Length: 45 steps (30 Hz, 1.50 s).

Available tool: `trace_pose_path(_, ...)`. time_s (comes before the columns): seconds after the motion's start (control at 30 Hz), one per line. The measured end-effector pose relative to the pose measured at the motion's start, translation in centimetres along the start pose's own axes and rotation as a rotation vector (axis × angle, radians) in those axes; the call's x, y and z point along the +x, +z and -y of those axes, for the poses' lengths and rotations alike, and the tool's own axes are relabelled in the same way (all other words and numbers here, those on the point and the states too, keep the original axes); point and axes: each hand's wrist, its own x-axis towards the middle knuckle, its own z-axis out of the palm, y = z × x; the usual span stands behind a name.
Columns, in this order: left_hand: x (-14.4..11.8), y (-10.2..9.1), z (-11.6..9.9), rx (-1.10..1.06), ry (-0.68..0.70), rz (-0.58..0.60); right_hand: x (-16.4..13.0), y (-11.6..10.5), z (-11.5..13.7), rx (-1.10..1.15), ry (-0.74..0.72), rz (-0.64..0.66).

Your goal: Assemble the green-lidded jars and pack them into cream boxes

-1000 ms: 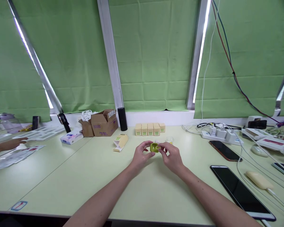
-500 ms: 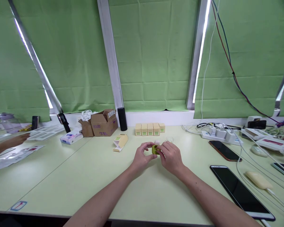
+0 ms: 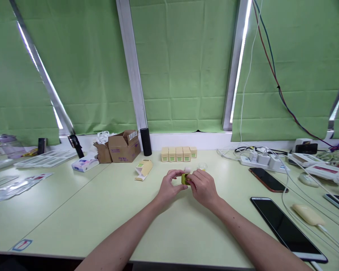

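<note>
A small yellow-green case-like piece (image 3: 184, 179) is held above the table between my two hands; its exact kind is too small to make out. My left hand (image 3: 170, 186) grips its left side between thumb and fingers. The fingertips of my right hand (image 3: 202, 185) are closed at its right side and partly hide it. Just beyond the fingers lie a small whitish piece (image 3: 187, 169) and a clear round plastic item (image 3: 202, 166). An open small cream carton (image 3: 144, 169) rests on its side to the left.
Several small cream boxes (image 3: 176, 154) stand in a row at the back, near a black cylinder (image 3: 145, 142) and a cardboard box (image 3: 124, 146). Phones (image 3: 286, 226), cables and a power strip (image 3: 264, 162) occupy the right. White trays (image 3: 46, 159) are far left.
The other person's hand at the far left has gone out of view. My hands keep their grip on the yellow-green piece, with only slight finger movement.
</note>
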Motion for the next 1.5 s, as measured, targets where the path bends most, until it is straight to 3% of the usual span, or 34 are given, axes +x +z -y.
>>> trace_pose_path(0.53, 0.1, 0.0, -0.2, -0.010, 0.017, -0.002, -0.3, 0.2, -0.4, 0.060, 0.000, 0.049)
trace_pose_path(0.93, 0.4, -0.4, -0.1, 0.062, -0.008, -0.106, -0.2, -0.9, -0.1, 0.250, 0.097, 0.076)
trace_pose_path(1.1, 0.2, -0.2, -0.3, 0.084, -0.014, -0.086, -0.4, -0.3, 0.2, 0.295, 0.091, 0.130)
trace_pose_path(1.33, 0.0, -0.4, -0.3, 0.057, 0.046, -0.075, -0.8, 0.7, -0.1, 0.511, 0.296, 0.061)
trace_pose_path(1.5, 0.4, -0.4, 0.4, 0.128, -0.001, -0.103, -0.6, 0.8, 0.0, 0.571, 0.322, 0.013)
